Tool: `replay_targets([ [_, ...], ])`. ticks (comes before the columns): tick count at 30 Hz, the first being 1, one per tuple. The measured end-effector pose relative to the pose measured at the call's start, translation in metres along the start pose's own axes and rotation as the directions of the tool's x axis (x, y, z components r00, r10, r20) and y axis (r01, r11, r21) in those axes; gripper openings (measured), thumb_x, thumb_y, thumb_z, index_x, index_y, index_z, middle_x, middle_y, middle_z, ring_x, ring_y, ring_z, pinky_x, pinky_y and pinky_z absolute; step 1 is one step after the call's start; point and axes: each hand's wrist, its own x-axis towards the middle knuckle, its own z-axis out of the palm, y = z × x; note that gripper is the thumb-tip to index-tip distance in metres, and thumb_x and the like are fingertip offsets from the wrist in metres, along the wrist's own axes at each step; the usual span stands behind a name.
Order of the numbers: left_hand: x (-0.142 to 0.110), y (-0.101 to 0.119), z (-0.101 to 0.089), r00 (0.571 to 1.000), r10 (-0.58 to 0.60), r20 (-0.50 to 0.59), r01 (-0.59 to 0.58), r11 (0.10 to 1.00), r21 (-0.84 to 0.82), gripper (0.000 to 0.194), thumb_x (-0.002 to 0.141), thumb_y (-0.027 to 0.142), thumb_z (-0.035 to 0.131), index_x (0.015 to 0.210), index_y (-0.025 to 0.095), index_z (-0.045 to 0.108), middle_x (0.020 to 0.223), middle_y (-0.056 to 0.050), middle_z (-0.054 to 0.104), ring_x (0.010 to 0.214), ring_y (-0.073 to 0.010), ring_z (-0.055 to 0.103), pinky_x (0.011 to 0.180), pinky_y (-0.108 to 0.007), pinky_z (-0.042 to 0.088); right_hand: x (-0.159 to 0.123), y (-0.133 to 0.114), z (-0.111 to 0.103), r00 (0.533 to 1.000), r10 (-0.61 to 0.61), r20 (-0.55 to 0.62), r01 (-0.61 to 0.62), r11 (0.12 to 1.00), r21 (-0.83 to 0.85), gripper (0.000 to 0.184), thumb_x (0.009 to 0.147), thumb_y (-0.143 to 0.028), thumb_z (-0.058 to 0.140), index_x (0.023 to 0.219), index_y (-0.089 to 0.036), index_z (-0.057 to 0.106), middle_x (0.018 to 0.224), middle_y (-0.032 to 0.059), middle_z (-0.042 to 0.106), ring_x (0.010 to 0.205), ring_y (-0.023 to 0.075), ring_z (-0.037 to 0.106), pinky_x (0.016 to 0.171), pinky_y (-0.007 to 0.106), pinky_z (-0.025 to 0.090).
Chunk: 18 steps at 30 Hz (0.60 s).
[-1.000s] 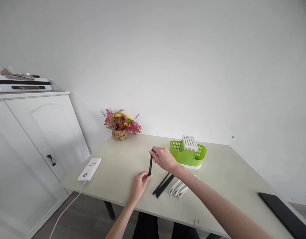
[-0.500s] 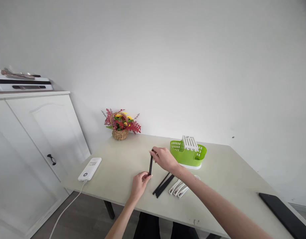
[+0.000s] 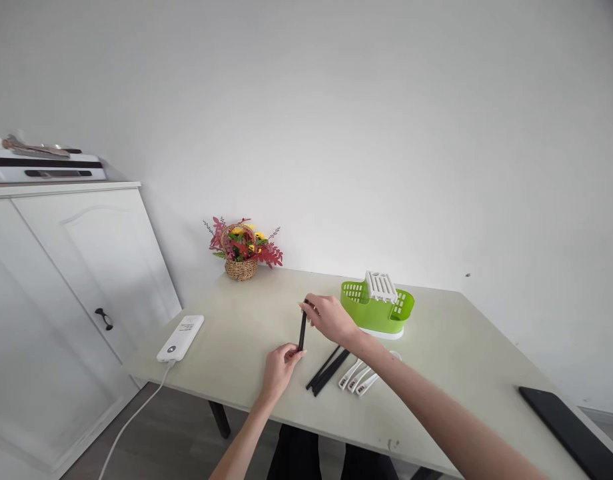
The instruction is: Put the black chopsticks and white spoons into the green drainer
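Black chopsticks are held up over the table between my two hands; how many there are I cannot tell. My right hand pinches their upper end. The fingers of my left hand close on the lower end. More black chopsticks lie on the table just right of my left hand. Beside them rest several white spoons, partly covered by my right forearm. Behind my right hand stands a green cutlery holder with a white slotted rack on top and a white base.
A wicker basket of flowers stands at the table's back left. Near the left edge lies a white power bank with a cable hanging off the table. A black phone-like slab lies at the right edge. A white cabinet adjoins on the left.
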Motion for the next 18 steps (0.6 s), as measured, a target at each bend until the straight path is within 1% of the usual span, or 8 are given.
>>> replay_targets([
  [3, 0.000, -0.001, 0.000, 1.000, 0.000, 0.000, 0.000, 1.000, 0.002, 0.039, 0.093, 0.056, 0.062, 0.076, 0.022, 0.070, 0.075, -0.004, 0.077, 0.068, -0.0210, 0.069, 0.069, -0.030, 0.053, -0.002, 0.002, 0.001, 1.000, -0.011, 0.001, 0.011, 1.000, 0.008, 0.028, 0.107, -0.036, 0.047, 0.085, -0.024, 0.060, 0.077, 0.0017, 0.072, 0.066, 0.0144, 0.065, 0.066, 0.024, 0.041],
  [6, 0.000, -0.001, 0.000, 1.000, 0.001, 0.005, -0.001, 1.000, 0.003, 0.038, 0.093, 0.055, 0.063, 0.077, 0.022, 0.071, 0.077, -0.005, 0.078, 0.069, -0.0217, 0.070, 0.070, -0.031, 0.053, -0.005, 0.003, -0.001, 0.999, -0.031, -0.008, 0.031, 0.999, 0.022, 0.029, 0.106, -0.034, 0.049, 0.081, -0.023, 0.059, 0.076, 0.0005, 0.072, 0.063, 0.0129, 0.065, 0.066, 0.023, 0.042],
  [9, -0.001, 0.000, -0.001, 1.000, 0.006, 0.020, -0.006, 1.000, -0.001, 0.035, 0.093, 0.053, 0.064, 0.082, 0.021, 0.076, 0.082, -0.007, 0.080, 0.072, -0.0228, 0.072, 0.072, -0.032, 0.055, -0.007, 0.005, -0.015, 0.998, -0.038, -0.045, 0.040, 0.998, 0.038, 0.033, 0.105, -0.035, 0.050, 0.076, -0.023, 0.058, 0.072, -0.0002, 0.072, 0.063, 0.0128, 0.066, 0.068, 0.023, 0.045],
  [10, -0.001, 0.000, -0.002, 1.000, 0.010, 0.029, -0.009, 1.000, -0.004, 0.034, 0.093, 0.052, 0.064, 0.084, 0.022, 0.078, 0.085, -0.007, 0.081, 0.074, -0.0233, 0.073, 0.074, -0.032, 0.056, -0.006, 0.007, -0.024, 0.997, -0.032, -0.068, 0.036, 0.998, 0.045, 0.034, 0.105, -0.036, 0.050, 0.075, -0.023, 0.058, 0.070, -0.0002, 0.072, 0.063, 0.0133, 0.067, 0.069, 0.024, 0.046],
  [12, -0.002, 0.001, -0.003, 0.998, 0.020, 0.051, -0.019, 1.000, -0.011, 0.034, 0.095, 0.050, 0.062, 0.086, 0.022, 0.080, 0.087, -0.008, 0.082, 0.079, -0.0242, 0.074, 0.076, -0.033, 0.056, -0.004, 0.011, -0.048, 0.992, -0.008, -0.129, 0.016, 0.998, 0.063, 0.036, 0.106, -0.039, 0.047, 0.076, -0.023, 0.059, 0.068, 0.0005, 0.072, 0.063, 0.0144, 0.069, 0.069, 0.025, 0.049],
  [15, -0.003, 0.003, -0.004, 0.996, 0.034, 0.082, -0.032, 0.999, -0.024, 0.032, 0.096, 0.046, 0.061, 0.085, 0.024, 0.082, 0.086, -0.007, 0.082, 0.083, -0.0241, 0.074, 0.079, -0.032, 0.056, 0.002, 0.019, -0.096, 0.972, 0.038, -0.231, -0.018, 0.996, 0.092, 0.042, 0.107, -0.051, 0.039, 0.087, -0.022, 0.063, 0.080, 0.0040, 0.077, 0.062, 0.0144, 0.069, 0.064, 0.026, 0.052],
  [16, -0.003, 0.004, -0.004, 0.996, 0.036, 0.087, -0.034, 0.999, -0.026, 0.032, 0.096, 0.046, 0.061, 0.084, 0.024, 0.081, 0.085, -0.006, 0.082, 0.083, -0.0240, 0.074, 0.079, -0.032, 0.056, 0.004, 0.022, -0.112, 0.960, 0.052, -0.273, -0.025, 0.995, 0.101, 0.044, 0.106, -0.055, 0.039, 0.090, -0.022, 0.064, 0.083, 0.0050, 0.078, 0.062, 0.0143, 0.069, 0.062, 0.026, 0.053],
  [18, -0.003, 0.005, -0.005, 0.995, 0.036, 0.089, -0.034, 0.999, -0.026, 0.032, 0.097, 0.044, 0.061, 0.082, 0.024, 0.081, 0.084, -0.006, 0.082, 0.083, -0.0241, 0.074, 0.080, -0.032, 0.055, 0.008, 0.027, -0.142, 0.913, 0.089, -0.399, -0.038, 0.990, 0.133, 0.046, 0.102, -0.061, 0.045, 0.090, -0.021, 0.066, 0.082, 0.0057, 0.077, 0.061, 0.0152, 0.069, 0.058, 0.027, 0.053],
])
